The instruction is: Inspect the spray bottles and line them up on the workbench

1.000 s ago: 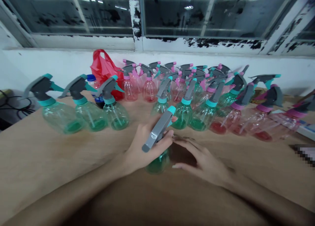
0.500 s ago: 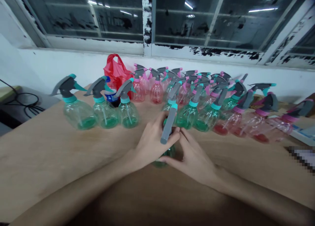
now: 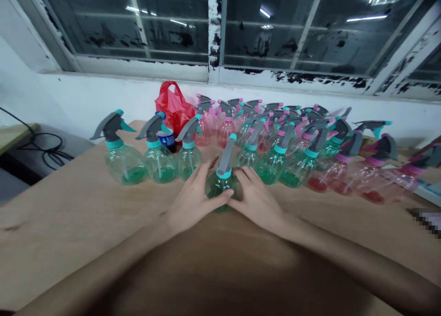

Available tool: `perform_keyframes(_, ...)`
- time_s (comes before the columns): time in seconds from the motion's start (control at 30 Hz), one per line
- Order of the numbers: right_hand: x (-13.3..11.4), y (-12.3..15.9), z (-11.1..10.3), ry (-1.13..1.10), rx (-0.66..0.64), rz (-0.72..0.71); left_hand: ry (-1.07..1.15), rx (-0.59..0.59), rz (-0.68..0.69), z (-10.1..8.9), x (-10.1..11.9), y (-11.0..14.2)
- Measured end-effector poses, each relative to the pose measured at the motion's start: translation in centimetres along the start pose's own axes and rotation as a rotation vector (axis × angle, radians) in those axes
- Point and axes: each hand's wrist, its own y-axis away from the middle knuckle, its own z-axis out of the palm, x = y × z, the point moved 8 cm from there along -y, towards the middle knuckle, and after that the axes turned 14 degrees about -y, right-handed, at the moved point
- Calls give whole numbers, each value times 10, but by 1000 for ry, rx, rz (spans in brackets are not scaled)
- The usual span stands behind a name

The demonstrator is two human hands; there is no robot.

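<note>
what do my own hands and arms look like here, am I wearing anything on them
Your left hand and right hand look bare: no gloves, rings or bracelets that I can see. Both forearms are bare too, with no sleeves in view.

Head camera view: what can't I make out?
All in the head view:
Green transparent plastic spray bottle: its sides, behind the left hand and right hand.
Red plastic bag: any contents, hidden by its plastic.
Rear pink-collared spray bottles: exact count, hidden by nearer ones.
Dark-edged flat item: pixelated, cut off by right edge.
Blue label: writing too small.
</note>
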Motion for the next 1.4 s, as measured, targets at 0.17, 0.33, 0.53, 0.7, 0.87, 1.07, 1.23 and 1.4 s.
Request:
perform_keyframes(0.17, 11, -22, 2, 108, 42, 40, -2, -19, -88, 3, -28, 25)
perform_keyframes(0.33, 18, -42, 3, 165, 77, 85, -12, -51, -122, 0, -42, 44)
perform_keyframes(0.53, 29, -57, 4, 211, 97, 174, 23, -84, -141, 5, -52, 57)
perform_keyframes(0.7, 35, -67, 6, 269, 101, 182, 39, -133, -161, 13, -57, 58)
perform_keyframes(0.87, 38, -71, 8, 280, 72, 223, 32, -174, -160, 18, -55, 56)
perform_keyframes(1.07, 25, -54, -11, 212, 93, 158, 14, -155, -172, 19, -50, 56)
perform_keyframes(1.23, 36, -26, -50, 214, 132, 200, 42, -122, -151, 20, -48, 54)
perform_keyframes(1.4, 63, -13, -75, 202, 183, 281, 70, -170, -182, 28, -40, 46)
